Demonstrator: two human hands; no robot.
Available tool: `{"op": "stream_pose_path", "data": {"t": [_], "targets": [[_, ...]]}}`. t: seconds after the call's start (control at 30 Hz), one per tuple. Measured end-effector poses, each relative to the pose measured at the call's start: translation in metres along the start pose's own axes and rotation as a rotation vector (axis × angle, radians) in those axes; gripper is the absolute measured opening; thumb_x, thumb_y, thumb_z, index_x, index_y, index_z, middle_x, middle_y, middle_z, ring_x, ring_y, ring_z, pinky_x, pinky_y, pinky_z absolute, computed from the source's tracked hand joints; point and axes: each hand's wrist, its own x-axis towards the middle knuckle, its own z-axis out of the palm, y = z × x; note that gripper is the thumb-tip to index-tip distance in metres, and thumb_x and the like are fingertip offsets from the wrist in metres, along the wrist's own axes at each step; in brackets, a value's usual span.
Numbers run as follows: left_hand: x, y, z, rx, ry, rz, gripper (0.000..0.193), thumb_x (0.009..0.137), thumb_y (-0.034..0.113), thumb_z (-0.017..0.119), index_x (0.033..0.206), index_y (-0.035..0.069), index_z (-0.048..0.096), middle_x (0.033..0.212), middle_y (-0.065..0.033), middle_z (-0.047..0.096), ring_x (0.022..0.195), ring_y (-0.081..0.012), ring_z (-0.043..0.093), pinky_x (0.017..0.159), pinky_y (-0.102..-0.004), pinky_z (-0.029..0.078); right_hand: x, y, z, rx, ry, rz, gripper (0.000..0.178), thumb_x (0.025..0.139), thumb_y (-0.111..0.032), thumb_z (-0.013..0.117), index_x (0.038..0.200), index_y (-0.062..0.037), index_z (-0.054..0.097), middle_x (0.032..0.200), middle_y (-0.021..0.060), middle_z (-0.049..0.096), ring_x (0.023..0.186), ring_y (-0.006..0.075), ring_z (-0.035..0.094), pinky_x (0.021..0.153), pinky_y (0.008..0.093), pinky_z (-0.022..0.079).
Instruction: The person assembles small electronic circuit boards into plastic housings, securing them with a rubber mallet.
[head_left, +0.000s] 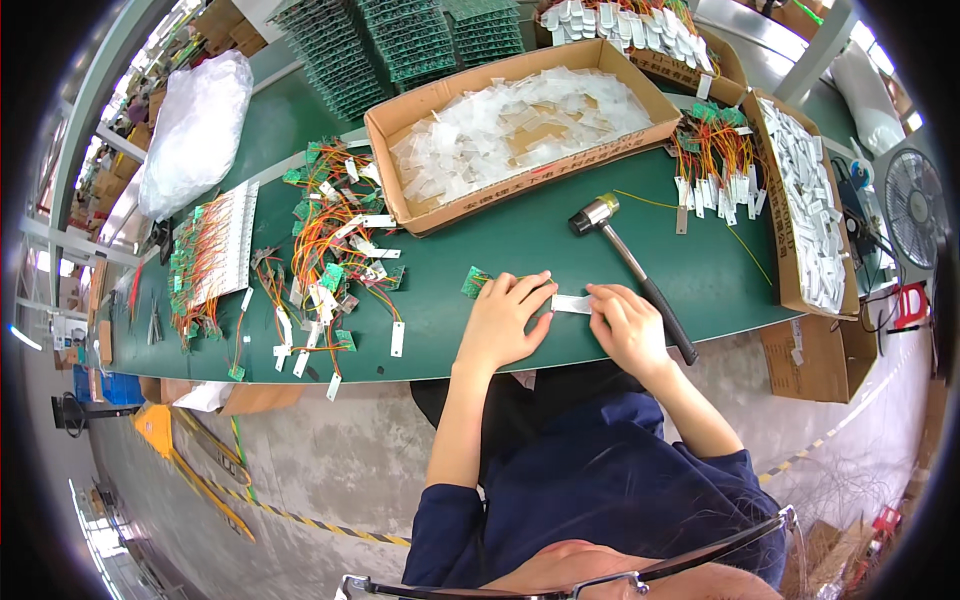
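Observation:
A small white rectangular plastic case [573, 304] lies between my hands near the table's front edge. My left hand [508, 318] is at its left end, thumb and fingers closed around that end. Beyond the left fingers sticks out a small green circuit board [476, 282]; any wires from it are mostly hidden under the hand. My right hand [630, 325] pinches the case's right end between thumb and fingers. Just right of that hand lies a hammer [640, 270], its yellow-tipped head pointing away and its dark handle toward the front edge.
A cardboard box [430, 222] of translucent plastic pieces stands behind my hands. Wired boards [325, 270] are heaped at left, others [712, 165] at back right. A box of white cases [848, 300] sits at right. Stacked green boards [400, 50] rise at the back.

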Motion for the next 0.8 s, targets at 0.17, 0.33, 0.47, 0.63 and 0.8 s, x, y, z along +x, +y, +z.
{"op": "stream_pose_path", "data": {"t": [0.17, 0.33, 0.47, 0.63, 0.8], "targets": [[-0.002, 0.0, 0.002, -0.013, 0.001, -0.021, 0.035, 0.078, 0.019, 0.069, 0.113, 0.013, 0.067, 0.124, 0.0026, 0.062, 0.093, -0.0226, 0.054, 0.086, -0.0359, 0.046, -0.011, -0.006, 0.005, 0.026, -0.03, 0.066, 0.014, 0.073, -0.002, 0.07, 0.083, -0.0042, 0.06, 0.096, 0.0081, 0.068, 0.09, 0.0263, 0.065, 0.074, 0.0358, 0.055], [-0.001, 0.003, 0.0, -0.011, -0.011, -0.03, 0.034, 0.079, 0.019, 0.068, 0.112, 0.012, 0.067, 0.125, 0.001, 0.062, 0.095, -0.0232, 0.054, 0.087, -0.0364, 0.046, -0.006, -0.008, 0.002, 0.135, 0.01, 0.164, 0.014, 0.072, 0.0, 0.072, 0.081, -0.0048, 0.062, 0.096, 0.007, 0.067, 0.089, 0.0264, 0.064, 0.075, 0.0365, 0.053], [-0.001, 0.001, 0.001, 0.0, -0.017, -0.03, 0.035, 0.078, 0.019, 0.069, 0.112, 0.012, 0.067, 0.125, 0.0013, 0.061, 0.096, -0.0237, 0.054, 0.087, -0.0365, 0.046, -0.002, -0.01, 0.01, 0.156, 0.032, 0.168, 0.013, 0.071, 0.0, 0.072, 0.08, -0.0048, 0.064, 0.095, 0.0061, 0.067, 0.087, 0.0263, 0.063, 0.075, 0.0368, 0.053], [-0.001, 0.0, 0.001, -0.01, -0.015, -0.035, 0.036, 0.077, 0.018, 0.07, 0.112, 0.012, 0.067, 0.125, 0.0017, 0.061, 0.095, -0.0229, 0.055, 0.087, -0.0361, 0.046, -0.002, -0.01, 0.016, 0.175, 0.02, 0.186, 0.013, 0.071, -0.001, 0.073, 0.081, -0.0053, 0.066, 0.095, 0.0048, 0.068, 0.087, 0.0254, 0.063, 0.075, 0.0366, 0.053], [-0.001, 0.0, 0.002, -0.011, -0.009, -0.03, 0.037, 0.076, 0.017, 0.071, 0.113, 0.013, 0.067, 0.125, 0.0023, 0.061, 0.094, -0.0223, 0.055, 0.086, -0.0355, 0.046, -0.006, -0.01, 0.017, 0.165, 0.023, 0.18, 0.014, 0.071, -0.002, 0.073, 0.082, -0.0062, 0.067, 0.096, 0.0034, 0.068, 0.087, 0.0243, 0.063, 0.076, 0.0366, 0.052]]}}
